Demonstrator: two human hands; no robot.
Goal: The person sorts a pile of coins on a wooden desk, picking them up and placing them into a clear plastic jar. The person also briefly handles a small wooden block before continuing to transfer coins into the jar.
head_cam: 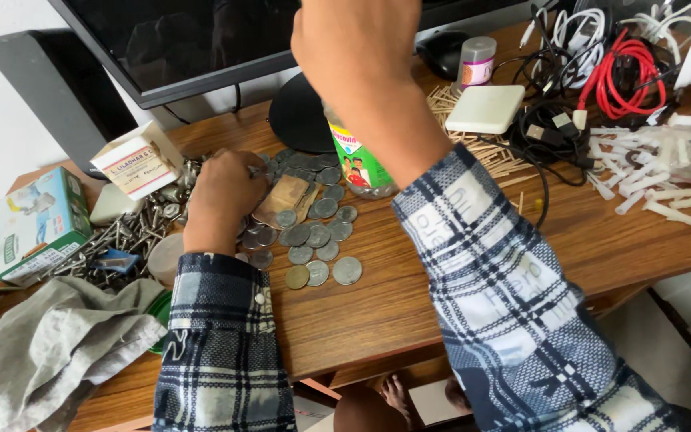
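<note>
**Coins under one hand, a jar under the other**

Plainly, the left hand (221, 188) is curled down onto the heap of coins (309, 232) that lies in the middle of the wooden desk (377, 312), back from its near edge. Its fingers are bunched narrowly at the heap's left side, as if pinching a coin, though whether one is actually held cannot be told, since the knuckles hide the fingertips. The coins are flat metal discs, mostly dull silver with one or two brassy ones at the near side of the heap, and some overlap a folded brown banknote (285, 196).

The right hand (353, 40) is raised close to the camera, above the clear plastic jar (357, 164) with a colourful label, which stands upright just behind the coins, within easy reach of the heap. Only the back of the hand shows, so its grip cannot be told, nor whether it touches the jar's mouth.

Both forearms wear a soft checked shirt in navy and white. Toward the desk's left edge lie steel screws and nails (121, 232), small cardboard boxes (37, 224) and a crumpled grey cloth (57, 344). Toward the right edge lie white plastic wall plugs (649, 172), with a red cable (629, 76) among the black and white ones at the far right corner. Wooden toothpicks (473, 144) fan out behind the jar, before the monitor's round black foot (297, 120).
</note>
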